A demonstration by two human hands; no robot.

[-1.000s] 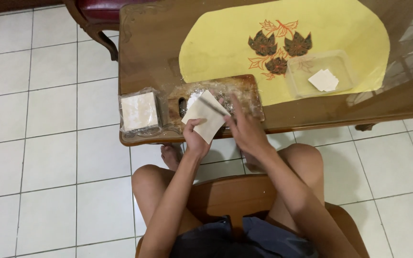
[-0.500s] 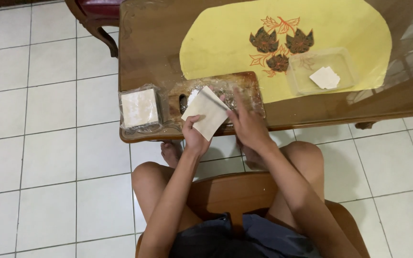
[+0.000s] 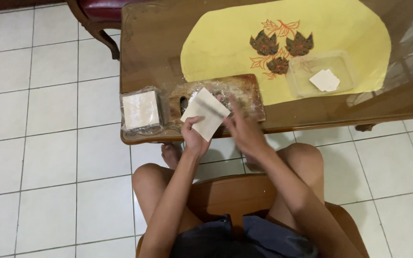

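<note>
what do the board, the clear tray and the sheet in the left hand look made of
Board: wood, brown with grain, dusted white, likely flour.
Clear tray: see-through plastic; the yellow mat shows through.
Sheet: thin, pale, matte, probably dough or paper, held by the left hand.

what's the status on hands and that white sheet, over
Left hand pinching thin white square sheet over wooden board. Right hand blurred, at sheet's edge, grip unclear. Wrapped stack beside board, nothing in the way.

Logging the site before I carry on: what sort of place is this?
Probably a home dining or living room: a carved wooden table with a yellow leaf-patterned mat, a white tiled floor, and a red-cushioned chair.
</note>
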